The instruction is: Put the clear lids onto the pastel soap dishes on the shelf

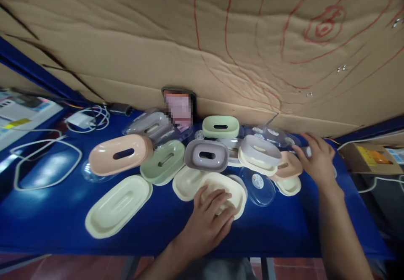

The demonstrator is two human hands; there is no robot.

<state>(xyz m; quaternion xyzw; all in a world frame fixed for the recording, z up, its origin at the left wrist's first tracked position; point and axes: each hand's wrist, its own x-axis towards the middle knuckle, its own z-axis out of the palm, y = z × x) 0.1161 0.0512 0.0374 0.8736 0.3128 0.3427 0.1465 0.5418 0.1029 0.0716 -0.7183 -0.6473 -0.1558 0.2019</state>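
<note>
My left hand [213,215] lies over a cream oval tray [232,187], its bent fingers reaching into the hollow. Another cream tray [186,183] is partly under it. At the right, my right hand [317,156] has its fingers apart beside clear lids [273,136] with round labels; a whitish patch shows by its thumb. Close to that hand are a peach box part [288,165] and a small cream piece [288,185]. Between the hands sit a grey-lilac container [260,149] and a clear lid [259,187]. A grey slotted cover [206,156] stands behind my left hand.
Leftward on the blue table [57,208] are a peach slotted cover [120,156], a green one [162,160] and a cream tray [118,206]. A phone [178,107] leans on the cardboard wall [126,53]. White cables [47,183] lie far left; a carton [369,158] stands right.
</note>
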